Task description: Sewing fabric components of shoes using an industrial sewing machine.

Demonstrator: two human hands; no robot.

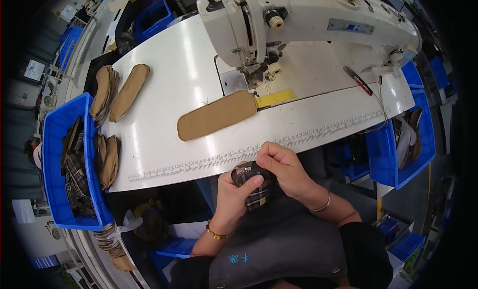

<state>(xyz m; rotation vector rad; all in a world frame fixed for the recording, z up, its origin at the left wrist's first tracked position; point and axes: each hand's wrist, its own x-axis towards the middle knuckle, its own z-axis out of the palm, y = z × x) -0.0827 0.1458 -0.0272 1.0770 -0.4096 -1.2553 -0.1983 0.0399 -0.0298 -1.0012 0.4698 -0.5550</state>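
Below the table's front edge, my left hand (pixel 230 197) grips a dark plaid zippered fabric pouch (pixel 255 193), with the thumb pressed on its front. My right hand (pixel 280 167) pinches the pouch's upper right near the zipper, fingers curled; the detail under those fingertips is hidden. On the white table (pixel 169 50) just above my hands lies a long tan padded oval piece (pixel 214 117), angled toward the needle area of the white sewing machine (pixel 239 40). A printed ruler strip (pixel 174 169) runs along the front edge.
Tan pieces (pixel 127 92) lie stacked at left, beside a blue bin (pixel 52 154) of plaid fabric. Black-and-red snips (pixel 358 82) lie under the machine arm. Blue bins (pixel 383 154) stand at right. Another person (pixel 34 152) is partly visible at far left.
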